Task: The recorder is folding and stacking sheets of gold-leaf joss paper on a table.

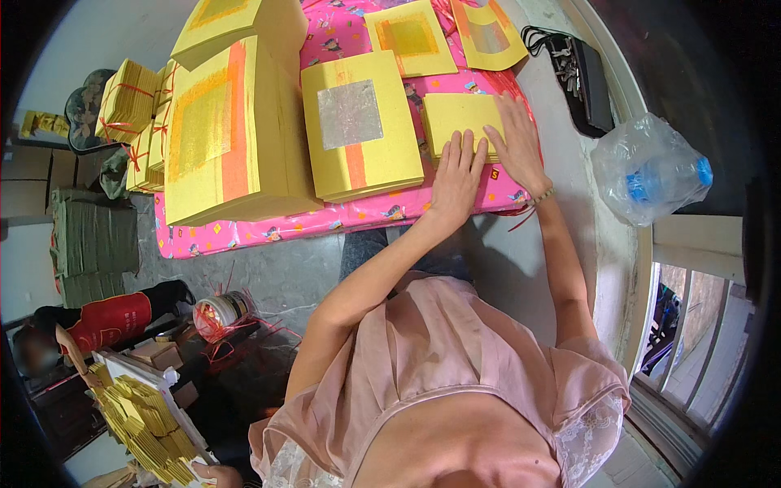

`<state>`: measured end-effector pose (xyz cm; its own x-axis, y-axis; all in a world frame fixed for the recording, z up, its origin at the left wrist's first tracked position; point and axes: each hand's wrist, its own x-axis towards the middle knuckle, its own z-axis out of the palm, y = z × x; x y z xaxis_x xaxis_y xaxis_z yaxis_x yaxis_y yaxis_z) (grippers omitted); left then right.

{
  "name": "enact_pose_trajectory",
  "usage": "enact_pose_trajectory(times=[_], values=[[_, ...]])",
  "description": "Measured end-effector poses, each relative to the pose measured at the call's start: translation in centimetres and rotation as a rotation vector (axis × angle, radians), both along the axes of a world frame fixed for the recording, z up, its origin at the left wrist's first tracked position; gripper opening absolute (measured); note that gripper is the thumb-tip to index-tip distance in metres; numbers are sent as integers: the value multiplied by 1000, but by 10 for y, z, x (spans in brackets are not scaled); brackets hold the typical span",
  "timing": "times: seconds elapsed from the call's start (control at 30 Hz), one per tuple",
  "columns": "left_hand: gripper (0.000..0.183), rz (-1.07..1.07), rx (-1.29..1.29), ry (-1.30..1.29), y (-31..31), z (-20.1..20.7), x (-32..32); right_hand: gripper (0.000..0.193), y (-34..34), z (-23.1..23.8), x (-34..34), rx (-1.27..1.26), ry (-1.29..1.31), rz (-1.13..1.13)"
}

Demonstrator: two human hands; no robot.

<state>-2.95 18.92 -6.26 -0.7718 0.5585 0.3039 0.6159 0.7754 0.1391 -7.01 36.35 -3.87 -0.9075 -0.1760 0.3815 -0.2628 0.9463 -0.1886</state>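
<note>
A small stack of folded yellow paper [455,112] lies near the right end of the pink patterned table cover [281,234]. My left hand [460,175] rests on its near edge with the fingers stretched out. My right hand [521,150] lies flat along its right side, fingers spread. To the left of my hands is a stack of yellow paper sheets [358,89] with a silver square and an orange strip on top. Further left stands a much taller stack of yellow paper [199,134] with a gold patch and orange strip.
Loose yellow sheets [408,37] lie at the back. Past the right edge are keys [569,69] on a black pouch and a clear plastic bag [651,175] holding a bottle. Tied yellow bundles [130,98] stand at left. A person in a red vest [115,320] is at lower left.
</note>
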Motion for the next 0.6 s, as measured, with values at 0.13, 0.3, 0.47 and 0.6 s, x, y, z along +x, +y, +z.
enact_pose_trajectory(times=[0.13, 0.3, 0.47, 0.6], values=[[84, 11, 28, 31, 1, -10, -1, 57, 0, -12, -4, 28, -224, 30], [94, -31, 145, -117, 2, -8, 7, 55, 7, -22, -4, 4, -159, 85], [98, -39, 178, -161, -2, -1, 7, 56, 7, -23, -6, -23, -183, 100], [96, -50, 211, -153, -7, 7, 6, 55, 5, -14, -8, -35, -243, 90]])
